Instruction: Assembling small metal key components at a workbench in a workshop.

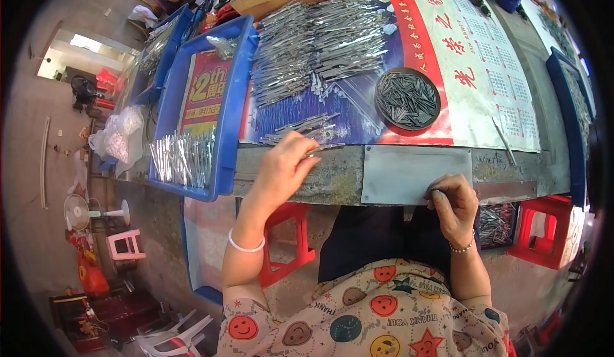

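My left hand (288, 165) is closed in a pinch at the table's front edge. A thin metal rod (331, 146) sticks out to the right from its fingertips. Just beyond it, a few loose metal rods (310, 125) lie on a blue printed sheet. Over the front edge of a flat grey metal plate (409, 168), my right hand (455, 206) is closed too, thumb against fingers. Something small and dark shows at its fingertips, too little to name. Behind the plate stands a round dish (437, 115) full of short dark metal pieces (406, 98).
Large heaps of thin metal rods (320, 43) cover the table's back. At left, a blue tray (225, 126) holds shiny rods (182, 158). A calendar sheet (492, 69) spreads at right, with a lone rod (505, 141) beside it. Red stools (291, 245) stand below the table.
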The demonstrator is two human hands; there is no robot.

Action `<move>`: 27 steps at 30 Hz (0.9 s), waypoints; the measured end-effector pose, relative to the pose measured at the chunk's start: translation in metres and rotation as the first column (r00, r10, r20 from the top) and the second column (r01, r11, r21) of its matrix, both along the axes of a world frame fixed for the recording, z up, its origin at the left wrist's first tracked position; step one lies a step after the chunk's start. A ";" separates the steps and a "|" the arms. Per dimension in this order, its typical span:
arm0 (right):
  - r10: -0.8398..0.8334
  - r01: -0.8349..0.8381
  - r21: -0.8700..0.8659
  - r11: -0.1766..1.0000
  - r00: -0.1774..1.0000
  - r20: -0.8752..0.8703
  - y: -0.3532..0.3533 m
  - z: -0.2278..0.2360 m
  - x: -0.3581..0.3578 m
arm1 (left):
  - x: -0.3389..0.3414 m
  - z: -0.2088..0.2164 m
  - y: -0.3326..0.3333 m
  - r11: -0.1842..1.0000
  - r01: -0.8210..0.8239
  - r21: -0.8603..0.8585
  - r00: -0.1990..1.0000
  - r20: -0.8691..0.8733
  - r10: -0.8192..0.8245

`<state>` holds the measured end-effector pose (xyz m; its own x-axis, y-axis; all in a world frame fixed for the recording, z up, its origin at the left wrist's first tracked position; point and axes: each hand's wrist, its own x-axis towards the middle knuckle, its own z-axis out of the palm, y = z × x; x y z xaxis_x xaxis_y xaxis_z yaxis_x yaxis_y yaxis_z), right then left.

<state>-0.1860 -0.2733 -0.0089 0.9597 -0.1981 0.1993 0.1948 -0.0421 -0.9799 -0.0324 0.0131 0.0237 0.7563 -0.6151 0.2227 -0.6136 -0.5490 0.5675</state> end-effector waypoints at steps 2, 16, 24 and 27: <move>-0.017 0.019 -0.081 0.997 0.999 0.034 0.002 0.000 0.000 | -0.003 -0.005 -0.013 1.000 0.004 0.012 1.000 0.018 -0.005; -0.034 0.045 -0.188 0.981 0.997 0.063 0.002 -0.001 -0.001 | -0.006 -0.016 -0.031 0.972 -0.084 0.220 0.982 0.184 0.043; -0.021 0.030 -0.238 0.971 0.999 0.042 0.004 0.000 0.000 | -0.010 -0.022 -0.029 0.998 -0.058 -0.032 0.978 0.197 0.063; -0.006 0.008 -0.252 0.968 1.000 0.007 0.007 0.001 0.002 | -0.014 -0.016 -0.026 0.981 -0.094 -0.169 0.982 0.145 0.119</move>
<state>-0.1843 -0.2668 -0.0075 0.9570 -0.1476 0.2496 0.1996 -0.2890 -0.9363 -0.0466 -0.0128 0.0073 0.7644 -0.4794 0.4312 -0.6435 -0.5249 0.5571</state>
